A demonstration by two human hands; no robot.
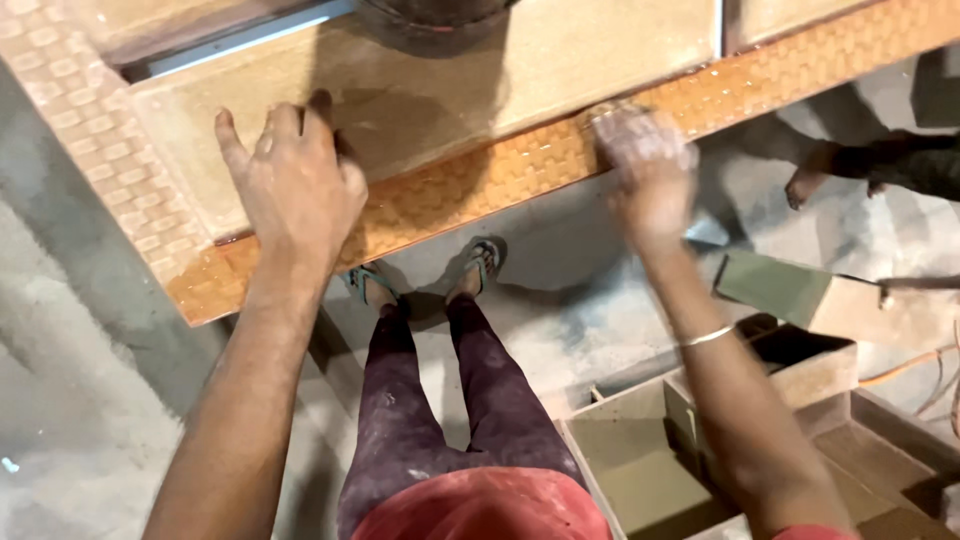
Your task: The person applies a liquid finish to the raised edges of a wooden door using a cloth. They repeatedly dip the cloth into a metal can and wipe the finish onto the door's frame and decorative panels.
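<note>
from the head camera, your left hand (pixel 292 185) lies flat, fingers spread, on the pale wooden panel with an orange woven-pattern border (pixel 470 180), which rests before you above your feet; your right hand (pixel 650 165) is blurred on that border, fingers' state cannot be told

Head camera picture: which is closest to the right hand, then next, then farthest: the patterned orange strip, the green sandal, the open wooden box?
From the right hand:
1. Patterned orange strip, touching under the hand.
2. Green sandal, on the floor below-left.
3. Open wooden box, lower right corner.
</note>
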